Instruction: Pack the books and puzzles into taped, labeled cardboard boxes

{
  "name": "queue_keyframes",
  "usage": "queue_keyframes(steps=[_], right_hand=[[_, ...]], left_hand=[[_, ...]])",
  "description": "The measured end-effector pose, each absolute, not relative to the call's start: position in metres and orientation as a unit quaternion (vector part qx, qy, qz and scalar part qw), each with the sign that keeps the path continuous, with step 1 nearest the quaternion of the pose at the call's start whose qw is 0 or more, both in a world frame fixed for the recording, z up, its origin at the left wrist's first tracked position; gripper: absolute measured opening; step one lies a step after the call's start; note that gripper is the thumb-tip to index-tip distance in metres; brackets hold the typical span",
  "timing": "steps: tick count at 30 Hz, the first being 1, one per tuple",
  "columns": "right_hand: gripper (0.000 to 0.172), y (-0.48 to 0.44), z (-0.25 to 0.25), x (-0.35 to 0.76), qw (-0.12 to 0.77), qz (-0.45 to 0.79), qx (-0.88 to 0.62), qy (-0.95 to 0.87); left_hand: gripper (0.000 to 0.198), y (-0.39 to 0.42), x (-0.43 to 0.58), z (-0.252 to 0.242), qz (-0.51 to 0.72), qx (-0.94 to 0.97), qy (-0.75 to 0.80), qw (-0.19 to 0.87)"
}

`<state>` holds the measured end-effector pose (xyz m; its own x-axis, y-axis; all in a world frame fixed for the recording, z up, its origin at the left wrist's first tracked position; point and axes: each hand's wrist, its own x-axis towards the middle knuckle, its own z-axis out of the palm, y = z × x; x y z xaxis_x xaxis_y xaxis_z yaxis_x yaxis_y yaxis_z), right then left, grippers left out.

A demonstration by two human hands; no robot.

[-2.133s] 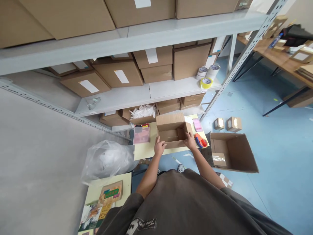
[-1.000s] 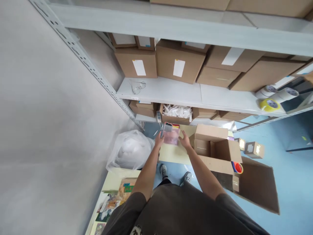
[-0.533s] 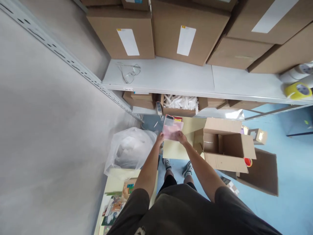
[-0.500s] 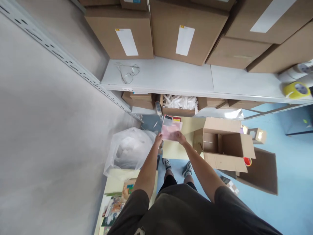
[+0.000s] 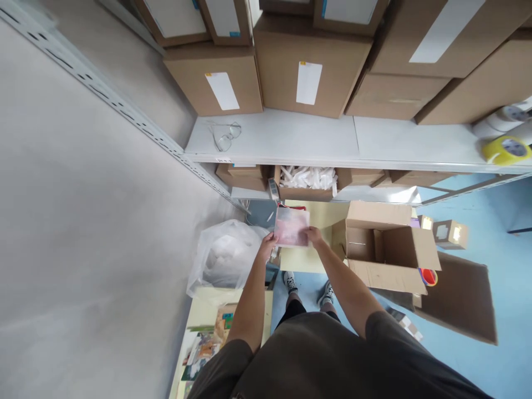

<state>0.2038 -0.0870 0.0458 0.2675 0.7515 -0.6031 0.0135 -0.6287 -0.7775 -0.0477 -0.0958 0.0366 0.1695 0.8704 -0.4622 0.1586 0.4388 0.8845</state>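
Observation:
Between my two hands is a flat pink packet (image 5: 291, 227), its top whitish and see-through like a plastic sleeve; what is inside cannot be made out. My left hand (image 5: 269, 244) is closed on its left lower edge. On the right edge, my right hand (image 5: 313, 235) pinches it. Just behind the packet shows a strip of a red and dark item (image 5: 300, 208) on the pale yellow table (image 5: 303, 260). To the right of my right hand stands an open cardboard box (image 5: 386, 280) with its flaps spread.
Ahead, a grey shelf (image 5: 286, 136) carries cardboard boxes (image 5: 307, 72), eyeglasses (image 5: 226, 137) and yellow tape (image 5: 506, 151). Below it sits a box of white packing material (image 5: 307, 177). A clear plastic bag (image 5: 226, 255) lies at left. More cardboard (image 5: 461, 293) rests at right.
The packet has turned slightly and now covers more of the red and dark item behind it. Both hands keep hold of it. The whole view has shifted a little.

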Motion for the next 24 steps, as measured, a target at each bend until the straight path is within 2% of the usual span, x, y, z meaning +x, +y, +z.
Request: queue_keyframes(steps=[3,7,11,14,18,21,24], right_hand=[[0.036,-0.084,0.076,0.205,0.361,0.566,-0.694,-0.259],[0.041,-0.09,0.131,0.221,0.427,0.61,-0.621,-0.246],[0.045,-0.118,0.183,0.257,0.499,0.642,-0.524,-0.252],[0.045,-0.146,0.211,0.292,0.535,0.624,-0.505,-0.263],[0.045,-0.182,0.234,0.353,0.566,0.593,-0.502,-0.276],[0.044,-0.205,0.243,0.408,0.578,0.573,-0.513,-0.272],[0.042,-0.223,0.246,0.467,0.568,0.562,-0.54,-0.264]], left_hand=[[0.048,-0.101,-0.05,0.069,0.337,0.38,0.529,0.68],[0.047,-0.106,-0.05,0.117,0.367,0.358,0.508,0.692],[0.066,-0.11,-0.037,0.16,0.367,0.365,0.462,0.72],[0.08,-0.11,-0.009,0.186,0.332,0.389,0.436,0.741],[0.088,-0.113,0.052,0.215,0.292,0.444,0.427,0.732],[0.085,-0.125,0.111,0.231,0.271,0.47,0.433,0.719],[0.071,-0.145,0.173,0.238,0.257,0.473,0.443,0.717]])
